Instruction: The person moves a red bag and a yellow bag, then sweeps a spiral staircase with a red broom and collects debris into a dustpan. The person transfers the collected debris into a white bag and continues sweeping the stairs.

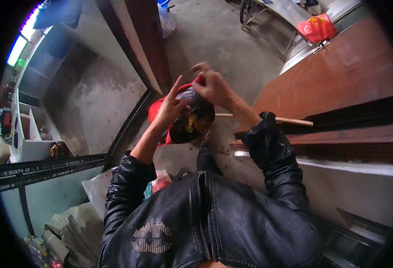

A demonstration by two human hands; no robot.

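Below both hands is a red bag or container [153, 111] with an opening that shows black plastic and a patch of yellow [191, 121]. My left hand [173, 108] is over its left side, index finger stretched out and fingers apart, holding nothing I can see. Above its far right rim is my right hand [213, 87], slightly blurred, with fingers bent and apart and no visible thing between them. Whether either hand touches the red rim I cannot tell. Black leather sleeves cover both my forearms.
A wooden stick [294, 121] juts out to the right, beside a brown wooden door or panel [326, 80]. Left is a dark door frame [149, 40] and a white shelf [29, 147]. A red plastic bag [318, 29] sits on a far table. Crumpled sacks [78, 230] lie lower left.
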